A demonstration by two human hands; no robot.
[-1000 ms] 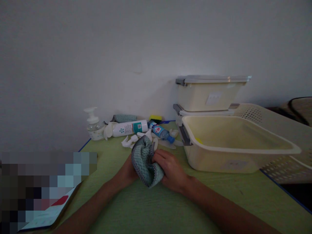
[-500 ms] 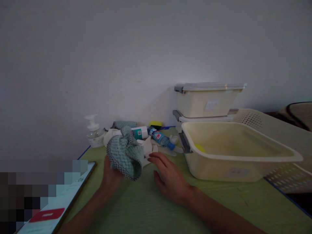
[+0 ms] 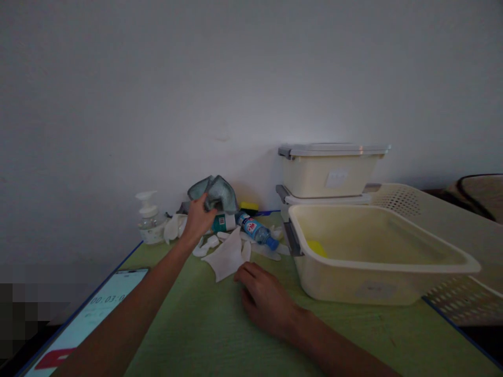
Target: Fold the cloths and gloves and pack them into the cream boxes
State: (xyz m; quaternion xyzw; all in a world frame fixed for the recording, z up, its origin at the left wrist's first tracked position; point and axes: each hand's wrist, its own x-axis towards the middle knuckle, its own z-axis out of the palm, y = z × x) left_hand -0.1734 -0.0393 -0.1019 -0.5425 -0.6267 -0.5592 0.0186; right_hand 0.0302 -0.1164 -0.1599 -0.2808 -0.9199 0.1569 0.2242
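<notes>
Starting at the near left, a lit phone (image 3: 118, 285) lies on the desk (image 3: 188, 327), partly covered by the left forearm. The right hand (image 3: 267, 301) is loosely curled, nothing seen in it, its fingertips just beside a white sheet (image 3: 227, 256); contact cannot be confirmed. To its right stands the open cream tub (image 3: 353, 285). Beyond the sheet, a blue-capped bottle (image 3: 255, 229) lies on its side near a teal-labelled tube (image 3: 223, 222).

Farther back, the left hand (image 3: 199, 215) appears to grip the near edge of a teal cloth (image 3: 220, 193); its fingertips are partly hidden. The cloth is bunched above the tube, left of the yellow sponge (image 3: 250, 206) and in front of the wall (image 3: 251, 84).

Handling, in this inspector's judgement: lower the cloth fully before any release, part the fingers wide so that the loose weave does not drag, and lift the hand clear. The tube could roll if brushed. The right hand is best left off the sheet meanwhile.
</notes>
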